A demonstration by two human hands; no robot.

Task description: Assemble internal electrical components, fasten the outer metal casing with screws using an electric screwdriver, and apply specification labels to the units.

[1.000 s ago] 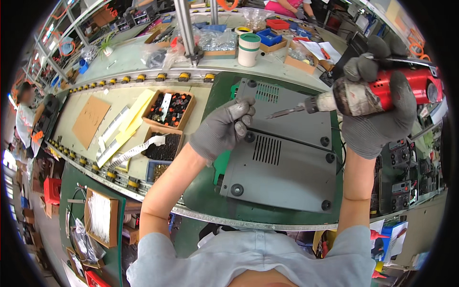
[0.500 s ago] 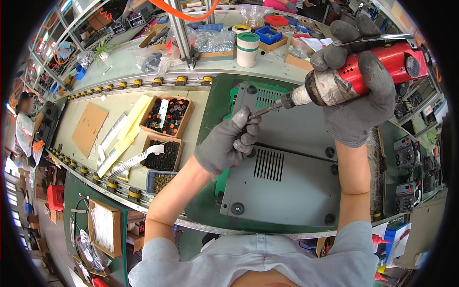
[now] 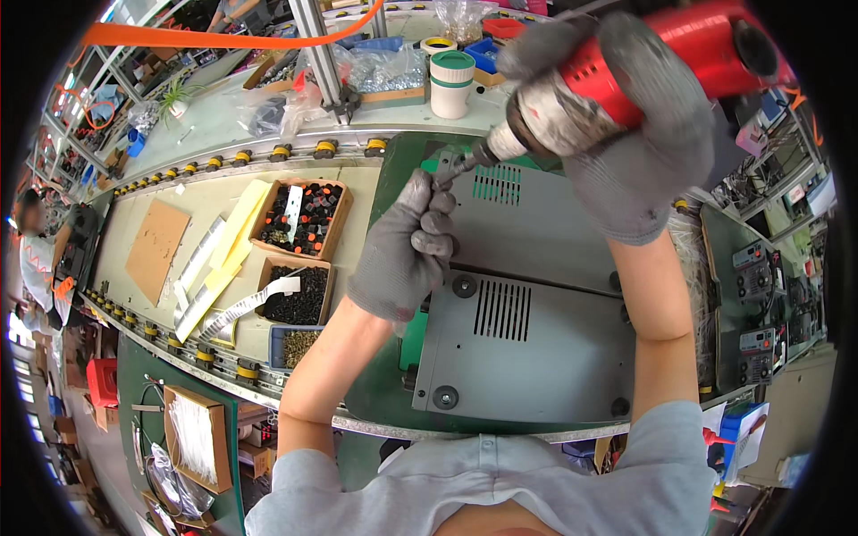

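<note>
My right hand (image 3: 643, 143), in a grey glove, is wrapped round a red electric screwdriver (image 3: 585, 85) with a dirty whitish front end. Its bit (image 3: 460, 168) points left and down over the far-left corner of a grey metal casing (image 3: 536, 214) with slots. My left hand (image 3: 402, 250), gloved too, has its fingers closed at the bit's tip. Whatever lies between those fingertips is too small to make out. A second slotted grey casing (image 3: 527, 357) lies on the near side, with round black feet (image 3: 445, 397) at its corners.
Left of the casings stand a box of black and orange caps (image 3: 308, 214), a box of small black parts (image 3: 299, 299) and a blue bin of screws (image 3: 295, 344). A white jar with a green lid (image 3: 450, 85) stands behind. An orange hose (image 3: 223, 36) crosses above.
My right hand has brought the electric screwdriver leftward and away from me. My left hand has shifted slightly left, its fingertips still at the bit. The casings have stayed in place.
</note>
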